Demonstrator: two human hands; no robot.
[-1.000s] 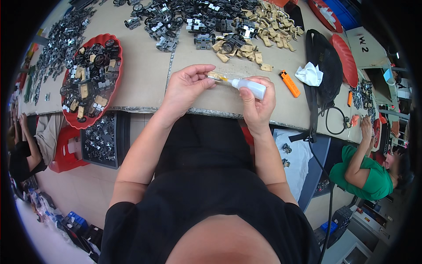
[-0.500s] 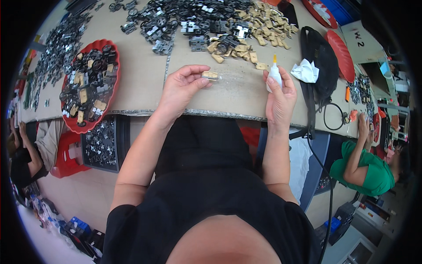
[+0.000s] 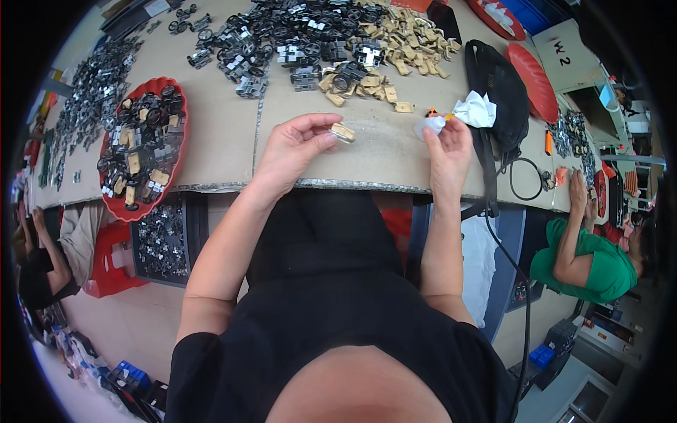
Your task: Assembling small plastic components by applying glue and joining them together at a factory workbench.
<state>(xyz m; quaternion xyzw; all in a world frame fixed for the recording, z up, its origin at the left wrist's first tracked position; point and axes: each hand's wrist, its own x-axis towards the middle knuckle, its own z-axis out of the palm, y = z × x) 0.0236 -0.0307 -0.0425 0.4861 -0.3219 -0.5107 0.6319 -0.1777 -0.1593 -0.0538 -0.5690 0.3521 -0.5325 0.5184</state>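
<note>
My left hand (image 3: 300, 149) pinches a small tan plastic piece (image 3: 343, 132) between thumb and fingertips, a little above the table. The piece has a greyish lower edge. My right hand (image 3: 452, 149) is closed around a small white squeeze bottle (image 3: 429, 127) with a yellow nozzle. The bottle lies tilted in the fingers, its nozzle toward the right, close to a crumpled white tissue (image 3: 474, 110). Beyond both hands, loose tan pieces (image 3: 416, 49) lie heaped beside a pile of black and grey wheeled parts (image 3: 303, 35).
At left, a red scalloped tray (image 3: 185, 127) of mixed parts overhangs the table edge. A black bag (image 3: 497, 88) with a strap and cable lies at right, beside a red dish (image 3: 532, 81). A person in green (image 3: 589, 261) works at the far right; another sits at far left.
The bottle has tipped from upright, nozzle up, to tilted, nozzle rightward. The tan piece in my left hand is now held at a slant. The whole view has shifted slightly.
</note>
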